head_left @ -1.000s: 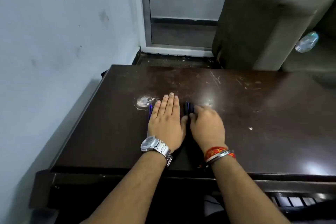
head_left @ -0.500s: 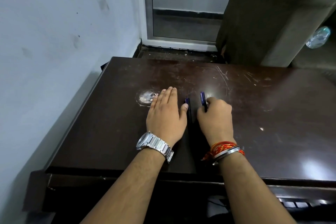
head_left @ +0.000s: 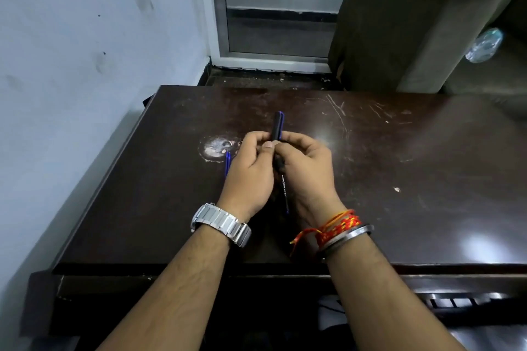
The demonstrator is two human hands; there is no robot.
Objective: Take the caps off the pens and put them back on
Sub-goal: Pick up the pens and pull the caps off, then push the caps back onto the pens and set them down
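Head view looks down on two bare forearms meeting over a dark table (head_left: 399, 179). Both hands hold one slim black pen (head_left: 277, 125) just above the tabletop, pointing away from the person. The left hand (head_left: 248, 177) has its fingers curled round the middle, the thumb pressed on top. The right hand (head_left: 306, 171) wraps the barrel from the other side, fingers bent close together. The far end sticks out past the knuckles, matt black with a blue clip; the near end shows white print along a thin round barrel. Whether the cap is fully seated I cannot tell.

A second, blue pen (head_left: 227, 164) lies flat on the table, just left of the left hand. A steel link watch (head_left: 221, 224) sits on the left wrist, red and orange threads with metal bangles (head_left: 339, 229) on the right.

The tabletop is glossy dark brown, scratched, with a pale round worn patch (head_left: 218, 147). A scuffed whitish wall (head_left: 85, 65) runs along the left, a pale-framed door (head_left: 279, 3) stands beyond, and a grey fabric armchair (head_left: 399, 23) holds a clear plastic bottle (head_left: 484, 44).
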